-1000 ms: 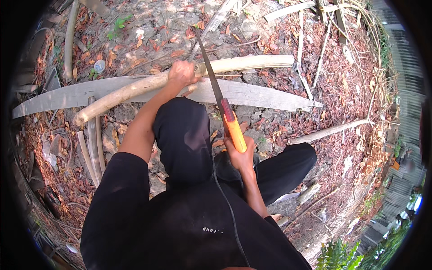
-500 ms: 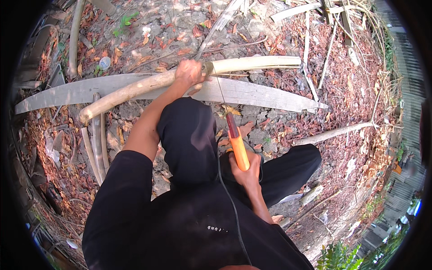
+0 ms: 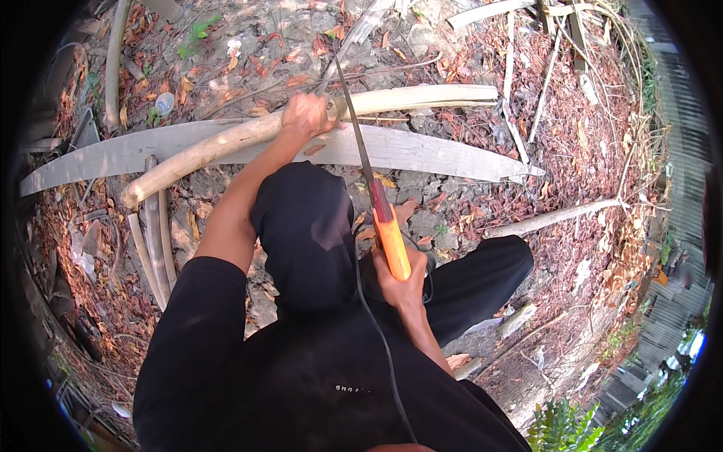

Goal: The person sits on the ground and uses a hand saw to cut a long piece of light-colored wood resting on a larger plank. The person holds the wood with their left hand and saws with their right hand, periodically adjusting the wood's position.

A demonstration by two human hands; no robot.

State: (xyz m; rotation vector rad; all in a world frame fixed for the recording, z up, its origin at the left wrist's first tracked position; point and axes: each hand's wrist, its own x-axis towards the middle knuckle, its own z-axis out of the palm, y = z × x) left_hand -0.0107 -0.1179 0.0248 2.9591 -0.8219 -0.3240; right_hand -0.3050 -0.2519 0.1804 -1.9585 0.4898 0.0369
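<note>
A pale, bark-stripped wooden branch [image 3: 207,153] lies slantwise across a grey plank [image 3: 437,153] on the ground in front of me. My left hand [image 3: 307,113] is wrapped round the branch near its middle, close beside a dark notch-like spot. In my right hand [image 3: 399,280] is a handsaw [image 3: 391,242] with an orange handle and a dark red section ahead of it. Its narrow dark blade crosses the branch just right of my left hand, the tip reaching past the far side. How deep the blade sits in the wood I cannot tell.
Dry leaves and sticks litter the ground. Several thin poles [image 3: 154,230] rest under the branch's left end. A loose stick [image 3: 553,218] lies at the right, and a dark cord [image 3: 376,324] hangs down over my shirt. Corrugated sheeting [image 3: 681,151] lines the right edge.
The saw has moved forward, away from me, so much more of its blade now shows beyond the branch. My left hand keeps its hold. The whole view has shifted slightly.
</note>
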